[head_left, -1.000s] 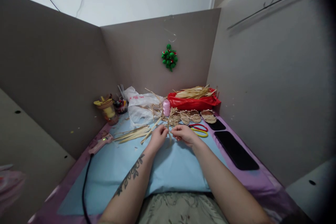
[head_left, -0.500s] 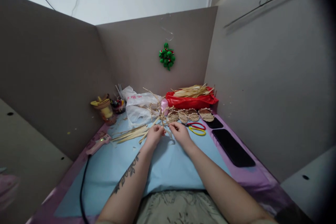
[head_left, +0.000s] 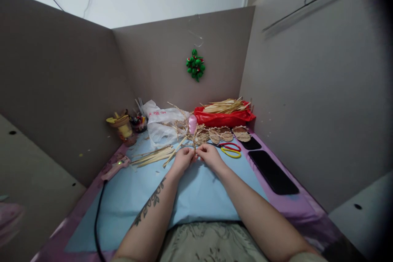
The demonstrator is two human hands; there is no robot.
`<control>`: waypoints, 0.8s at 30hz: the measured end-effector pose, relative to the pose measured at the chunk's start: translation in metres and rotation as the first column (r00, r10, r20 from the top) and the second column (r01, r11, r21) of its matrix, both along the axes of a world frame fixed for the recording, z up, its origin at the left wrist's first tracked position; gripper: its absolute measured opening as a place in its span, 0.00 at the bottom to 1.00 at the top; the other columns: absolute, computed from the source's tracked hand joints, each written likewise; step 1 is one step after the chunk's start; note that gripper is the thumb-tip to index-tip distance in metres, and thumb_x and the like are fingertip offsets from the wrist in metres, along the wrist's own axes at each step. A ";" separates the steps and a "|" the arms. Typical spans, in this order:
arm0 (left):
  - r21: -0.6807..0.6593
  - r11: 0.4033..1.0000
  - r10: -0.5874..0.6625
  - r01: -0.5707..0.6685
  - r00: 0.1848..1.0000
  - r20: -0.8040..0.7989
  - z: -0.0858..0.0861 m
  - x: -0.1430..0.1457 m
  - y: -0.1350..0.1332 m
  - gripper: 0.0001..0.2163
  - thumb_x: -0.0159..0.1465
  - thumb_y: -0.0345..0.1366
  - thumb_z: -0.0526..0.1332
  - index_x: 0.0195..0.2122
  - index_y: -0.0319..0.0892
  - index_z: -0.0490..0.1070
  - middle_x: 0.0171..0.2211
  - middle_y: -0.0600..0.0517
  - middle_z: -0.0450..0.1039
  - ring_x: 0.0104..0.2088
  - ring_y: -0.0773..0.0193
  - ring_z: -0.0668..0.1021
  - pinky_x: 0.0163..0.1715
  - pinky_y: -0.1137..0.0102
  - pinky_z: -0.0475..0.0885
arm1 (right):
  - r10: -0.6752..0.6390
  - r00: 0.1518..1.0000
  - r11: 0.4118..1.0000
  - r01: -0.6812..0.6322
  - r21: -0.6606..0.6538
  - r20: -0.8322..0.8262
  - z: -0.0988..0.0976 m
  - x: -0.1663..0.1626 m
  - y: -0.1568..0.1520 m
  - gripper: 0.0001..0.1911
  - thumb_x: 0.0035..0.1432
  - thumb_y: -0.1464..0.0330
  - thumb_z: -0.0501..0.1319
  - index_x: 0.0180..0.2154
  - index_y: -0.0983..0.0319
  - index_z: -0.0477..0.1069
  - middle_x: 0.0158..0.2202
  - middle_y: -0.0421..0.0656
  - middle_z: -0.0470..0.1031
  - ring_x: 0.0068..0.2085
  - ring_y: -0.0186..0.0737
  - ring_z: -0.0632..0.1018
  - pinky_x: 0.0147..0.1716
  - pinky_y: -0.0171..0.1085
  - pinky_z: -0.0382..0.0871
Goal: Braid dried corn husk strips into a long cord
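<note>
My left hand and my right hand meet over the blue cloth, fingers pinched together. Between their fingertips stands a thin bunch of dried stalks, its frayed tops pointing away from me. The lower end of the bunch is hidden by the fingers. Just left of my left hand lie flat strips of dried straw. Scissors with one red and one yellow handle loop rest to the right of my right hand. A pink spool of thread stands behind the bunch.
Round woven pieces line the back right, before a red bag of straw. A white plastic bag sits back left. A pink glue gun with a black cord lies left; a black phone lies right. Grey panels enclose the table.
My hands have come closer together, with the fingertips now meeting at the bunch. The stalks stand more upright, and the loose end that hung below between the hands is out of sight.
</note>
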State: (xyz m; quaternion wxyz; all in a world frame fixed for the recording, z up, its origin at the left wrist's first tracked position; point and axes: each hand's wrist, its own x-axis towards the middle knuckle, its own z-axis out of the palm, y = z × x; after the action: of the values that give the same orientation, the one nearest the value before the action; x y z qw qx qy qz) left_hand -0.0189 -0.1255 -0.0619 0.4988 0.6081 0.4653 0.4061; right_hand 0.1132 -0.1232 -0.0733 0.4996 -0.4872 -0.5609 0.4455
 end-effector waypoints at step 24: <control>0.419 0.834 0.131 0.359 0.609 -0.782 0.015 0.045 0.025 0.11 0.56 0.28 0.56 0.39 0.43 0.73 0.40 0.48 0.72 0.40 0.60 0.74 0.39 0.68 0.67 | 0.046 0.962 0.996 -0.066 -0.065 -0.269 0.035 0.099 0.014 0.16 0.44 0.60 0.62 0.21 0.60 0.56 0.15 0.31 0.57 0.16 0.25 0.58 0.16 0.29 0.48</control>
State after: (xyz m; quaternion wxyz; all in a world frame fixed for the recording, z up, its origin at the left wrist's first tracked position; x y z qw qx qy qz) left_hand 0.0258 -0.1002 -0.0465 0.0781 0.8666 0.4598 0.1773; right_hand 0.2125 -0.1096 -0.0386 0.5396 -0.4246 -0.4854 0.5412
